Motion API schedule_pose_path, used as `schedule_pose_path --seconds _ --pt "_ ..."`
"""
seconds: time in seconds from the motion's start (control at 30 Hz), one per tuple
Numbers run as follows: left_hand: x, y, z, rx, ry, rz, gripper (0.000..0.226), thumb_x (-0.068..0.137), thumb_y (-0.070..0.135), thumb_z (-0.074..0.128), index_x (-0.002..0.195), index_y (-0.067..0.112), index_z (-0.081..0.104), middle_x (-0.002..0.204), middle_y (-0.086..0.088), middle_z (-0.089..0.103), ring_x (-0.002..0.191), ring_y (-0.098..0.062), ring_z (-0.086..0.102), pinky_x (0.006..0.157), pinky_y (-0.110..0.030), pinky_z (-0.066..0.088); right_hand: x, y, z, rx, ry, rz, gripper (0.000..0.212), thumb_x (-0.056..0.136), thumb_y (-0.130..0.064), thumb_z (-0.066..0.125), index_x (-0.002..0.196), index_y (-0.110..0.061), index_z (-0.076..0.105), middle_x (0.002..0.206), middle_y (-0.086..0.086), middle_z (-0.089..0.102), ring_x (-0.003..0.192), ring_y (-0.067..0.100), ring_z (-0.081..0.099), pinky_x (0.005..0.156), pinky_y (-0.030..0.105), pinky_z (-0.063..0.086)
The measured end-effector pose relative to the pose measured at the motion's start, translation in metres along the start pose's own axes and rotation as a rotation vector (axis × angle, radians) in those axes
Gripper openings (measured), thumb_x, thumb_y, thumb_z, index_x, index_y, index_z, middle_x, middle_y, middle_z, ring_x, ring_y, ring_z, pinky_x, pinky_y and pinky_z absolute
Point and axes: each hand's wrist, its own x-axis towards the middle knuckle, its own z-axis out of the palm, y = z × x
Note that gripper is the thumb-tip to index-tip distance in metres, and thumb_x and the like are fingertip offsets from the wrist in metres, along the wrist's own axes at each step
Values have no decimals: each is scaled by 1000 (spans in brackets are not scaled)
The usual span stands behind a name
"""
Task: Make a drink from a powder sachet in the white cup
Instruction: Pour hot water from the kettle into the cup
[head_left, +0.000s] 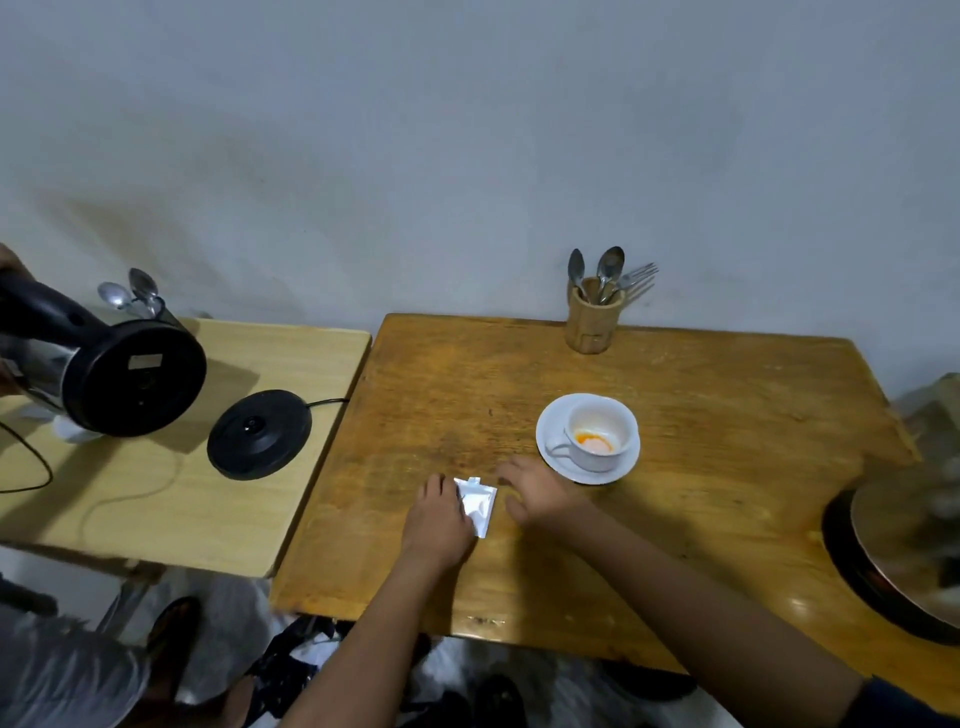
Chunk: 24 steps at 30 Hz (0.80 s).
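A white cup (602, 434) stands on a white saucer (626, 465) right of the table's middle, with orange powder (594, 442) at its bottom. A silvery sachet (480, 504) lies flat on the wooden table (467, 395). My left hand (439, 512) rests on the sachet's left edge, fingers on it. My right hand (537, 493) hovers just right of the sachet with fingers spread, holding nothing, close to the saucer.
A wooden holder (594, 325) with spoons and forks stands at the back. On the paler left table lies a black kettle base (260, 434); another person's hand tilts a black kettle (104, 374) over it. A metal pan (904, 556) sits at the right edge.
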Motion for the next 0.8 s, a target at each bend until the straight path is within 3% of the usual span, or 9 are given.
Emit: schedule_pose_path --seconds 0.13,0.2,0.33,0.47,0.63,0.8 --pt "10 30 -18 -73 -33 -75 44 81 11 51 123 1 42 135 -17 38 124 -34 37 103 -35 33 -27 1 -56 103 294 37 22 93 -18 45 107 -12 60 105 6 66 94 21 62 80 41 52" --pt "13 51 -25 -211 8 -9 43 84 10 48 125 -1 41 134 -19 40 124 -34 37 106 -38 32 -42 10 -90 126 433 73 22 93 -19 46 108 -16 61 101 2 69 88 16 62 77 39 53" --pt "21 94 -28 -413 41 155 38 92 10 40 128 1 44 133 -19 46 124 -30 42 105 -37 34 -83 44 -167 110 746 187 21 90 -16 54 109 -13 63 96 7 70 85 23 64 74 38 53" --pt "26 124 -18 -511 22 152 39 96 14 37 133 2 42 139 -19 45 127 -32 43 106 -40 36 -151 87 -224 137 1011 386 17 91 -15 54 105 -12 63 91 9 70 84 21 63 73 28 46" --pt "33 137 -1 -555 73 148 29 97 14 35 115 2 54 120 -21 57 108 -30 54 85 -35 41 -240 127 -247 147 1288 651 19 92 -14 53 107 -7 62 94 4 63 87 16 56 71 18 38" --pt "42 131 8 -543 85 187 28 98 12 32 108 -2 54 112 -22 56 99 -32 53 78 -33 37 -312 160 -228 247 1459 935 24 95 -19 46 106 -4 61 112 16 64 105 31 56 82 30 37"
